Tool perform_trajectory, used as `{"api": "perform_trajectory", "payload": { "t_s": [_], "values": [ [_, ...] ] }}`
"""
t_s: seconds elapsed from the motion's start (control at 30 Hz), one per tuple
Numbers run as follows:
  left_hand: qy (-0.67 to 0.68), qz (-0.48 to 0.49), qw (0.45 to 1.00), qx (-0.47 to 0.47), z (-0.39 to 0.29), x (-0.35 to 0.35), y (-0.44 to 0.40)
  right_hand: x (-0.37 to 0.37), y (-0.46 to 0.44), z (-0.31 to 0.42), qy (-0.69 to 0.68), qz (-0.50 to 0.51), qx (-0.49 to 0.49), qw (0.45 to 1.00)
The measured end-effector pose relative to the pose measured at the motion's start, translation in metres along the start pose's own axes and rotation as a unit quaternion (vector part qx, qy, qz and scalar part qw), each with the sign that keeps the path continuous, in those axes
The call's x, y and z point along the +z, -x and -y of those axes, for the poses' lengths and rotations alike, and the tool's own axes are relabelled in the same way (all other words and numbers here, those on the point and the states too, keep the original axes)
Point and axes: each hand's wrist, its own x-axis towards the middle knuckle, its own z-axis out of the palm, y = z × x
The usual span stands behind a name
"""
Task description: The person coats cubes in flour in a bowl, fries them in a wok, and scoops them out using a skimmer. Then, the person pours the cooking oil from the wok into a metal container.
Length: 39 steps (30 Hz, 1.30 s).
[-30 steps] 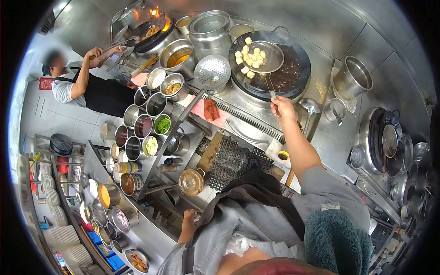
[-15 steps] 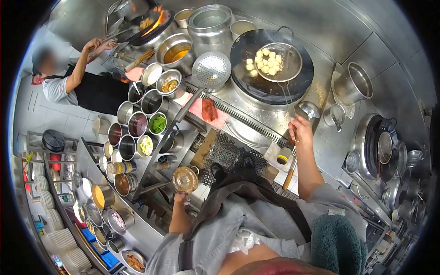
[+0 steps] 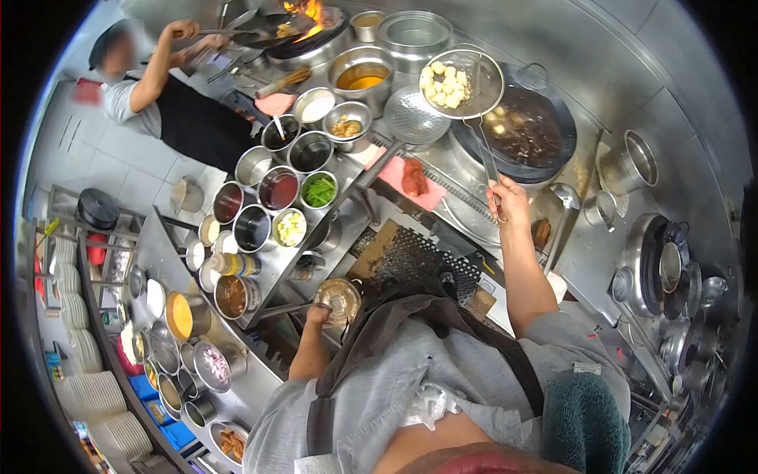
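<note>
My right hand point(image 3: 509, 199) is wrapped round the handle of a round wire strainer point(image 3: 480, 77) held in the air. Pale yellow cubes point(image 3: 444, 83) lie in its mesh. The strainer is at the upper left of a dark wok point(image 3: 554, 99), overlapping a large perforated ladle point(image 3: 404, 118). Dark bubbling liquid point(image 3: 529, 142) fills the wok, with a few pale pieces still in it. Low at my left side, my left hand point(image 3: 320, 314) has its fingers curled beside a round metal vessel point(image 3: 341, 300); what they grip is hidden.
Metal containers of ingredients, including greens point(image 3: 320, 191) and a brown sauce pot point(image 3: 235, 296), crowd the left counter. A co-worker point(image 3: 170, 103) handles a flaming wok point(image 3: 304, 51). Red meat point(image 3: 414, 178) lies on a pink cloth. A ladle point(image 3: 562, 196) lies right of my right hand.
My right hand has lifted the strainer with the cubes from over the wok and moved it left. The liquid now shows in full. The view has shifted; the left hand appears higher.
</note>
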Motion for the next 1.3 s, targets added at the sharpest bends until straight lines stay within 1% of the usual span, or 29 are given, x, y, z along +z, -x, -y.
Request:
{"api": "perform_trajectory", "payload": {
  "t_s": [0.03,0.1,0.13,0.23,0.27,0.3,0.33,0.37,0.4,0.43,0.47,0.5,0.53,0.57,0.6,0.7,0.73,0.8,0.83,0.9,0.93,1.0,1.03,1.1,1.13,1.17,1.2,1.23,1.3],
  "values": [
    [0.112,0.05,0.991,-0.06,0.005,-0.001,0.0,0.01,-0.005,-0.009,0.001,0.011,0.0,1.0],
    [0.035,0.13,0.991,0.001,0.024,-0.007,0.01,0.027,-0.012,-0.025,0.014,0.009,0.005,1.0],
    [-0.286,0.076,0.915,0.275,0.054,-0.003,0.002,0.035,-0.014,-0.031,0.043,0.002,0.011,0.999],
    [-0.331,0.091,0.883,0.32,0.104,0.008,0.005,0.052,-0.025,-0.053,0.114,-0.017,0.021,0.993],
    [-0.105,0.115,0.988,-0.001,0.105,0.016,0.008,0.055,-0.031,-0.063,0.209,-0.035,-0.001,0.977],
    [-0.048,0.121,0.991,-0.031,0.112,0.018,0.016,0.057,-0.04,-0.073,0.302,-0.052,-0.024,0.952],
    [0.01,0.123,0.99,-0.06,0.094,0.007,0.039,0.04,-0.071,-0.11,0.437,-0.082,-0.161,0.881],
    [0.066,0.123,0.986,-0.09,0.079,-0.003,0.061,0.037,-0.081,-0.123,0.438,-0.081,-0.158,0.881],
    [0.117,0.096,0.975,-0.161,0.055,-0.013,0.077,0.035,-0.088,-0.13,0.489,-0.125,-0.304,0.808],
    [0.116,0.098,0.976,-0.159,0.063,-0.013,0.075,0.032,-0.093,-0.132,0.525,-0.166,-0.441,0.709],
    [0.1,0.132,0.981,-0.099,0.09,-0.004,0.065,0.028,-0.099,-0.13,0.537,-0.153,-0.386,0.734],
    [0.083,0.166,0.982,-0.037,0.106,0.004,0.053,0.033,-0.092,-0.115,0.539,-0.158,-0.386,0.732],
    [0.081,0.169,0.982,-0.033,0.109,0.009,0.043,0.052,-0.074,-0.081,0.468,-0.137,-0.22,0.845],
    [0.057,0.157,0.986,-0.024,0.11,0.012,0.033,0.065,-0.061,-0.057,0.372,-0.11,-0.047,0.92],
    [0.034,0.144,0.989,-0.014,0.11,0.014,0.024,0.067,-0.058,-0.048,0.332,-0.101,-0.068,0.935],
    [-0.039,0.106,0.993,0.014,0.108,0.013,0.008,0.061,-0.053,-0.029,0.332,-0.11,-0.106,0.931],
    [-0.044,0.109,0.993,0.018,0.088,0.004,0.015,0.05,-0.058,-0.029,0.317,-0.106,-0.114,0.936],
    [0.142,0.097,0.978,-0.12,0.02,-0.023,0.042,0.034,-0.045,-0.009,0.263,-0.107,-0.107,0.953],
    [0.136,0.104,0.979,-0.113,0.019,-0.02,0.034,0.024,-0.037,0.004,0.209,-0.102,-0.102,0.967],
    [0.112,0.083,0.988,-0.072,0.024,-0.016,0.017,-0.011,-0.029,0.022,0.196,-0.147,-0.103,0.964],
    [0.173,0.097,0.977,-0.083,0.019,-0.016,0.017,-0.032,-0.025,0.03,0.242,-0.181,-0.115,0.946],
    [0.148,0.106,0.979,-0.09,-0.007,-0.031,0.032,-0.06,-0.012,0.051,0.333,-0.255,-0.118,0.9],
    [0.129,0.106,0.98,-0.105,-0.022,-0.036,0.037,-0.109,-0.037,0.032,0.474,-0.309,-0.197,0.8],
    [0.073,0.108,0.99,-0.058,-0.026,-0.033,0.033,-0.155,-0.048,0.023,0.634,-0.368,-0.299,0.612],
    [0.034,0.104,0.994,-0.022,-0.023,-0.029,0.03,-0.156,-0.044,0.028,0.633,-0.372,-0.299,0.609],
    [-0.001,0.099,0.995,0.01,-0.021,-0.025,0.028,-0.149,-0.034,0.035,0.551,-0.339,-0.162,0.745],
    [-0.03,0.094,0.994,0.037,-0.02,-0.021,0.024,-0.144,-0.028,0.038,0.445,-0.287,-0.019,0.848],
    [-0.049,0.089,0.993,0.055,-0.02,-0.018,0.023,-0.147,-0.031,0.033,0.444,-0.286,-0.022,0.849],
    [-0.079,0.079,0.99,0.086,-0.026,-0.012,0.023,-0.152,-0.044,0.014,0.237,-0.215,0.017,0.947]
  ]
}}
